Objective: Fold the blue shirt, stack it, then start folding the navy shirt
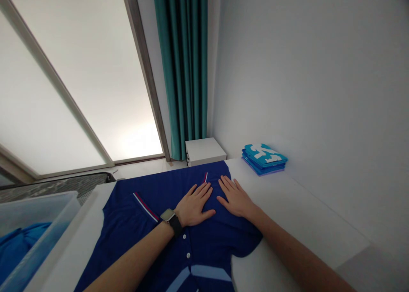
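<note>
A navy blue polo shirt (172,241) lies flat on a white table (287,211), with white buttons down its placket and a light blue striped collar nearest me. Its sleeve cuffs carry red and white trim. My left hand (194,206), wearing a black-strapped smartwatch (171,221), rests flat and open on the shirt. My right hand (234,197) lies open a little to the right, its fingers on the shirt and its palm near the shirt's right edge. Neither hand grips anything.
A stack of folded teal and blue garments (263,159) sits at the far right of the table. A translucent plastic bin (38,215) holding blue cloth stands at lower left. Behind are a white cabinet (204,151), a teal curtain (180,70) and a frosted window (79,75).
</note>
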A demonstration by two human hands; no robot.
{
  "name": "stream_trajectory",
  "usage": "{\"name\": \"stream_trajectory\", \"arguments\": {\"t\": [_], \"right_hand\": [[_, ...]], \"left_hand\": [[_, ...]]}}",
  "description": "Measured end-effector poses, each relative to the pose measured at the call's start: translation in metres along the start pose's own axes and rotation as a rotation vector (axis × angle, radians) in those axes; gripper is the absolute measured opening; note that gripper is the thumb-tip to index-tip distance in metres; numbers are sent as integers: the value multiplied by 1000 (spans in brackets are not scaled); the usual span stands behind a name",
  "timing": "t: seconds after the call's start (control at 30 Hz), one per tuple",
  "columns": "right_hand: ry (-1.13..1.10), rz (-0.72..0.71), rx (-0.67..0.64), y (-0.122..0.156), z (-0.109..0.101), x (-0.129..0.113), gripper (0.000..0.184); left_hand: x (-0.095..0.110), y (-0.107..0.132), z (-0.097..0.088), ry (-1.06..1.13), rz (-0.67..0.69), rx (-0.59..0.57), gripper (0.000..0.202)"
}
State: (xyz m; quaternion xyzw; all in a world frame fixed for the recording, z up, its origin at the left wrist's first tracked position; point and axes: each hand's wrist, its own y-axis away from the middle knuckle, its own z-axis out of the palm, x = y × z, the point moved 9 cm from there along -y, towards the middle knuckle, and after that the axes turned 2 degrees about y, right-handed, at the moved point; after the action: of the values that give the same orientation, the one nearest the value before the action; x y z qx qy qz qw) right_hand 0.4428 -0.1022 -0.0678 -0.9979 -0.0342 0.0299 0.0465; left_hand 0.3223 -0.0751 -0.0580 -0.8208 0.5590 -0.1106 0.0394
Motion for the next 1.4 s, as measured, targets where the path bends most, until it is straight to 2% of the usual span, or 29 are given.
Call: {"name": "stream_trajectory", "arguments": {"t": [0.13, 0.3, 0.63, 0.8, 0.97, 1.1, 1.2, 1.3, 1.4], "right_hand": [[-10, -26, 13, 23, -4, -9, 71], [-25, 5, -10, 47, -1, -14, 73], [-2, 20, -12, 50, -3, -17, 72], [4, 20, -12, 50, -2, -16, 72], [-13, 32, -24, 50, 0, -13, 72], [-66, 40, -58, 48, 3, -10, 66], [-88, 40, -36, 42, 1, -9, 62], [-113, -25, -20, 30, -3, -22, 61], [-145, -110, -16, 18, -6, -43, 58]], "left_hand": [[-2, 1, 1, 20, 5, 12, 79], [-3, 0, 1, 18, 12, 13, 75], [-2, -1, 2, -21, 16, 3, 78], [-2, 9, -14, -23, -57, 90, 66], [-15, 46, -36, -96, -202, 105, 63], [-36, 93, -48, -149, -303, 45, 63], [-56, 129, -58, -180, -387, 74, 63], [-73, 159, -58, -206, -471, 99, 63], [-84, 179, -48, -218, -515, 87, 63]]}}
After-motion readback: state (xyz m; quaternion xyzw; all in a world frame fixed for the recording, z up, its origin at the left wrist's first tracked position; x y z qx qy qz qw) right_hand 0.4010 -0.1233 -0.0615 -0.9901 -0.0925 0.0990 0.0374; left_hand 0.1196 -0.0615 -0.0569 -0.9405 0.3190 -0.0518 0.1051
